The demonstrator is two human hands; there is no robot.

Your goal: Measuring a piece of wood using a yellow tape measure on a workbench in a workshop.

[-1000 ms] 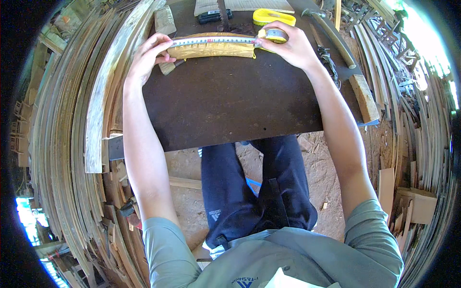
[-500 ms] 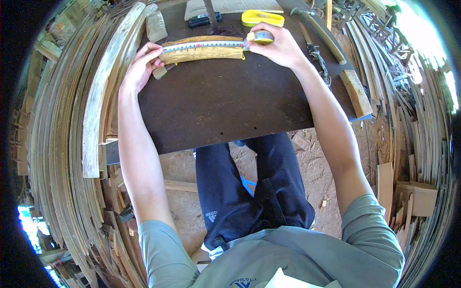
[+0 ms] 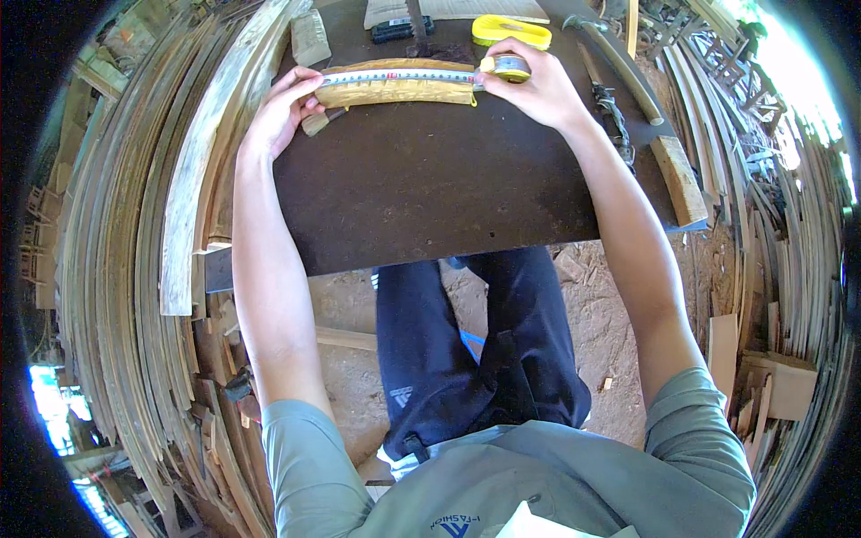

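My left hand (image 3: 280, 112) pinches the end of a metal tape (image 3: 377, 77) at the left end of a curved, rough-surfaced yellow piece (image 3: 395, 95), apparently wood. The tape lies stretched along that piece. At its right end, my right hand (image 3: 547, 90) grips the yellow-and-silver tape measure case (image 3: 509, 68). The piece rests on a dark worktop (image 3: 430, 179), with a small wooden block (image 3: 318, 124) partly under its left end and a small yellow loop at its lower right corner.
A yellow coiled band (image 3: 509, 30), black object (image 3: 399, 30) and pale board (image 3: 457, 11) lie at the back. A hammer (image 3: 626, 79), bound tool (image 3: 614, 125) and wood block (image 3: 677, 179) line the right edge. Long boards (image 3: 193, 170) lie left; stacked timber surrounds the worktop.
My hands keep the tape stretched along the yellow piece. The view shifted slightly and came back; nothing was let go or picked up.
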